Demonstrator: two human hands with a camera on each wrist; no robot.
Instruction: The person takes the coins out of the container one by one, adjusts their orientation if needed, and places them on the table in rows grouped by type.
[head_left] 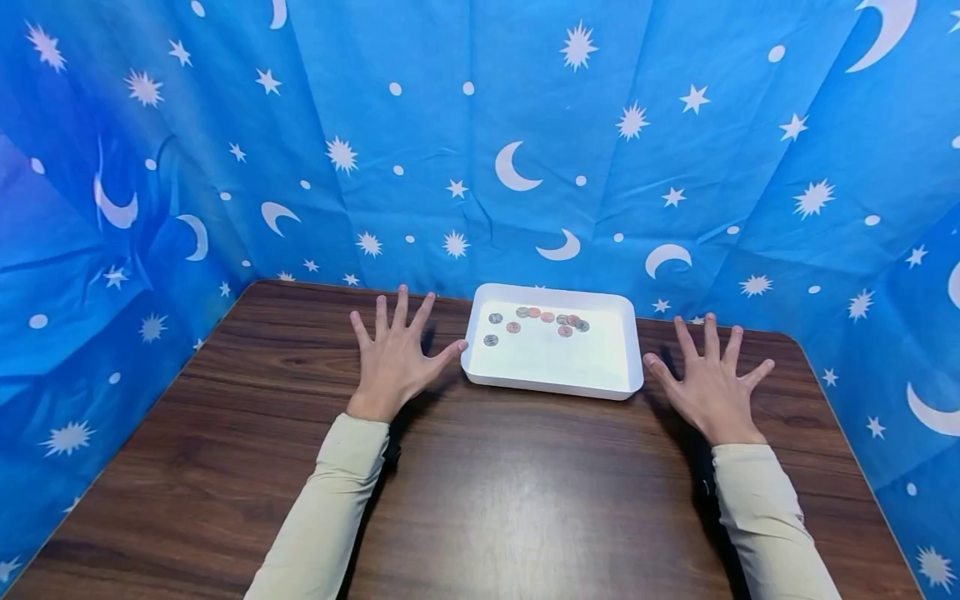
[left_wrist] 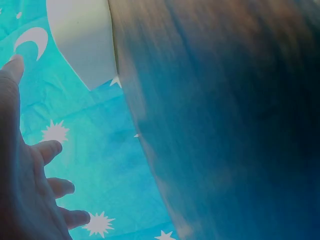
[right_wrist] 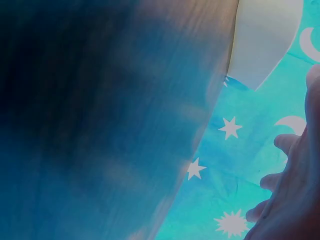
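Note:
A shallow white tray point(head_left: 555, 387) sits near the far edge of the table, with several silver and copper coins point(head_left: 513, 327) lying in its back half. Some of the coins overlap at the right. My left hand point(head_left: 395, 358) is spread flat at the tray's left, its thumb tip close to the tray wall; I cannot tell if they touch. To the right of the tray my right hand point(head_left: 712, 387) is likewise spread, thumb toward the tray. Neither hand holds anything. Both wrist views show the spread fingers and the tray's outer side point(left_wrist: 85, 45).
The dark wooden table point(head_left: 525, 500) extends toward me and to both sides. A blue cloth point(head_left: 420, 125) with white moons and stars hangs behind it and along the left and right sides.

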